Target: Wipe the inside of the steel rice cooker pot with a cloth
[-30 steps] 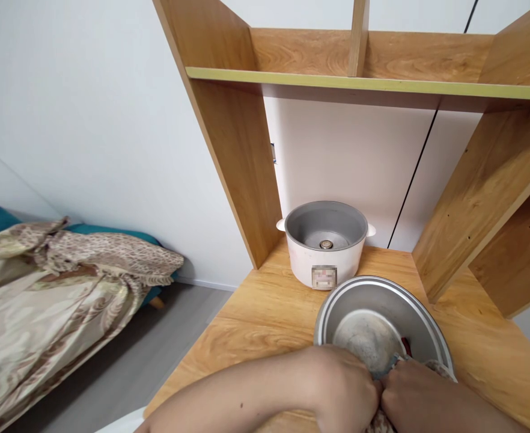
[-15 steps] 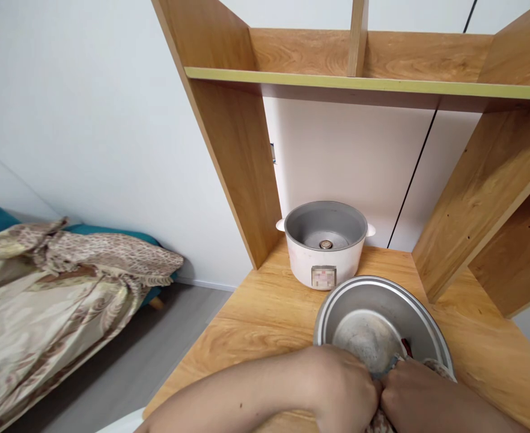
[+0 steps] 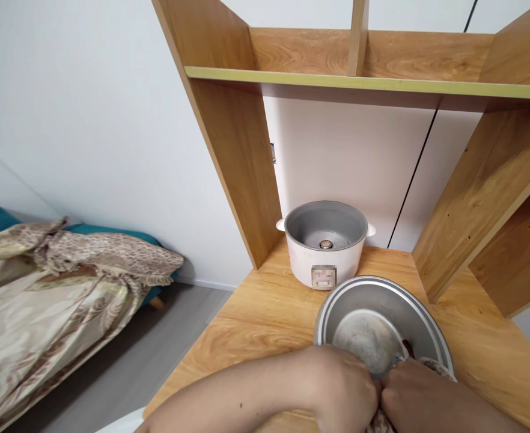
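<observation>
My left hand [image 3: 344,385] and my right hand [image 3: 413,388] are closed and pressed together over the near side of a round grey metal pot [image 3: 366,337]. Both seem to grip a brown-and-white patterned cloth [image 3: 381,423], of which bits show below the fists and by the pot's right rim. A small dark red strip [image 3: 408,347] pokes up beyond my right hand. My fingertips are hidden. Behind the pot stands a white rice cooker body [image 3: 301,264], lidless, with a round metal button at the bottom of its grey well.
All this rests on a wooden desk [image 3: 242,325] beneath a wooden shelf [image 3: 364,80] with upright side panels. To the left, a teal sofa [image 3: 107,230] is draped with patterned fabric [image 3: 125,255]. A white edge [image 3: 130,422] shows at the bottom.
</observation>
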`<state>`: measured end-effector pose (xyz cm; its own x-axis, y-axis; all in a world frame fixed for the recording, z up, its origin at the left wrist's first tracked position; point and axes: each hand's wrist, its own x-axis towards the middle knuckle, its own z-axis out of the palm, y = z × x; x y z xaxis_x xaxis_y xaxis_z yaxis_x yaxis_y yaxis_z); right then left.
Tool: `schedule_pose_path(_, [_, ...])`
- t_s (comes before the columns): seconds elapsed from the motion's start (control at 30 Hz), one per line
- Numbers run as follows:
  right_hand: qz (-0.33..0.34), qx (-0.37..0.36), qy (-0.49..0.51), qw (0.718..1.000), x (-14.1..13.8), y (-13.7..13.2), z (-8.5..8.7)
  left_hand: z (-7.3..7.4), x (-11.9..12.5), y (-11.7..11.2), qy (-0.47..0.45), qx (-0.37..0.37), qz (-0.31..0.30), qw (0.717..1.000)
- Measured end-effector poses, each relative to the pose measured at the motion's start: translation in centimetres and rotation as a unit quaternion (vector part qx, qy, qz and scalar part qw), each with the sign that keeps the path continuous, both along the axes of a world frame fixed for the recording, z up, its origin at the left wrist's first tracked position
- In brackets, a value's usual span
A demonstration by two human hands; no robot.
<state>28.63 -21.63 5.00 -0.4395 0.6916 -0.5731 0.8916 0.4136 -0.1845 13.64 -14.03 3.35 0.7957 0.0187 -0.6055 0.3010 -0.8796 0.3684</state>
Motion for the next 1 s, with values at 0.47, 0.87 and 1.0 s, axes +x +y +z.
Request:
schedule_pose_path(0.47, [0.029,0.017,-0.025,0.999,-0.5,0.1,0.6,0.3,-0.1,-0.3,0.006,0.024,-0.011,1.0])
schedule_pose_path(0.87, [0.012,0.067,0.037,0.997,1.0,-0.4,-3.3,1.5,0.2,-0.3,0.028,0.041,-0.026,0.998])
schedule_pose_path(1.0, [0.01,0.059,0.024,0.998,0.8,-0.3,-2.1,1.6,0.1,-0.5,0.021,0.046,-0.026,0.998])
